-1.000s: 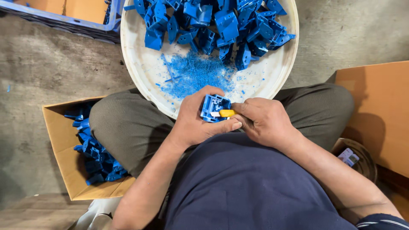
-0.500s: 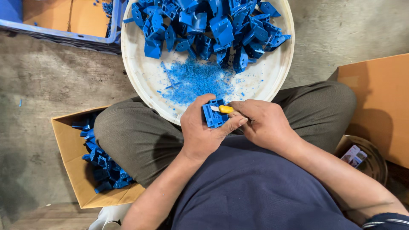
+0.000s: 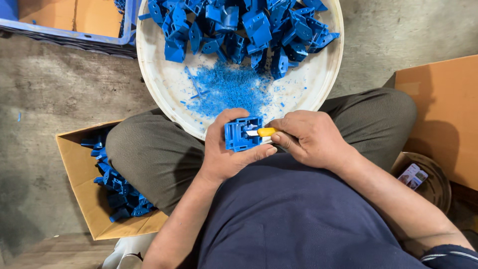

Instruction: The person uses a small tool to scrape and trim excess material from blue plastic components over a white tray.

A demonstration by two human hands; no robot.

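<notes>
The person is wearing a dark navy shirt [image 3: 294,219] with short sleeves, one sleeve hem [image 3: 448,254] showing a thin pale stripe. Olive-grey trousers [image 3: 154,154] are covering both legs. Forearms are showing bare; left hand [image 3: 229,154] and right hand [image 3: 308,137] are wearing no gloves.

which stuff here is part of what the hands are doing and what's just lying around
In use: left hand holding blue part; right hand with yellow knife; white basin of parts and shavings.

Lying about: cardboard box; blue crate; round tin.
</notes>
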